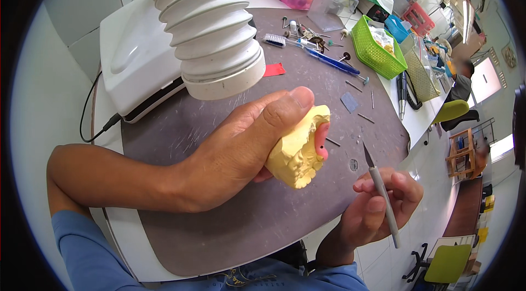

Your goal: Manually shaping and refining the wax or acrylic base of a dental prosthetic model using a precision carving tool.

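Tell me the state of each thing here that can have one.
Left hand, closed around dental cast
Dental cast, held up, pink piece on it
Right hand, holding knife
Knife, blade bare, clear of the cast
White hose, mouth facing down
Black cable, plugged into white unit
Green basket, open, holding things

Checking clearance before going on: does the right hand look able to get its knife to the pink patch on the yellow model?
Probably yes: the pink patch faces the right hand, the knife has a bare blade, and the left hand grips the yellow model from the other side. Nothing seems between.
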`<state>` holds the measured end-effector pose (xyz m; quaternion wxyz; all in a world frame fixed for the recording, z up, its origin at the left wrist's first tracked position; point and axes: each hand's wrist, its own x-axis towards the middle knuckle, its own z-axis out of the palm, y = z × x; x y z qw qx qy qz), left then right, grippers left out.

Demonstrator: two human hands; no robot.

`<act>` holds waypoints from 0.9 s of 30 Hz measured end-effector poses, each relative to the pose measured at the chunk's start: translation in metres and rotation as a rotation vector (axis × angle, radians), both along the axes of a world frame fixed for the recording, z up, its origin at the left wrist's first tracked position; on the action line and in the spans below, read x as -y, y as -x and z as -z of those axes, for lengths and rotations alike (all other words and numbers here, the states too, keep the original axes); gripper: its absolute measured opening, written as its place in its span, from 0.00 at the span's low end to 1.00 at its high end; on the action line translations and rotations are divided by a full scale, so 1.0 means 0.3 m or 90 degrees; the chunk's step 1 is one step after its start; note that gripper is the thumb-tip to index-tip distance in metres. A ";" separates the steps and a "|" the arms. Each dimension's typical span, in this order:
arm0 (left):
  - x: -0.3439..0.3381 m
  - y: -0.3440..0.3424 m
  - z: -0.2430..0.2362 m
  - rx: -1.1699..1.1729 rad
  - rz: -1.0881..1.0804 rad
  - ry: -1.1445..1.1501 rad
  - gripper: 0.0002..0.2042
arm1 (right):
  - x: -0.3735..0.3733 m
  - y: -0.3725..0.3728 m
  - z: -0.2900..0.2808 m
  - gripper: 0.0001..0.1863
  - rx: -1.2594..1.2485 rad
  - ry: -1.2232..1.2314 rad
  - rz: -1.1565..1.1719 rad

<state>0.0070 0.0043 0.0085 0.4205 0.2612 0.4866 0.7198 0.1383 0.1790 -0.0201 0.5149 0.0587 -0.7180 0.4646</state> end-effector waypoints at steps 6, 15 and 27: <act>-0.008 -0.007 -0.026 0.028 0.000 0.073 0.34 | -0.040 -0.008 -0.023 0.13 0.041 -0.056 -0.012; -0.012 0.000 0.004 0.026 0.010 0.022 0.32 | -0.064 0.049 -0.038 0.17 0.050 -0.101 -0.092; -0.024 -0.008 0.002 0.120 0.062 -0.062 0.29 | -0.073 0.010 -0.008 0.25 0.109 -0.065 0.015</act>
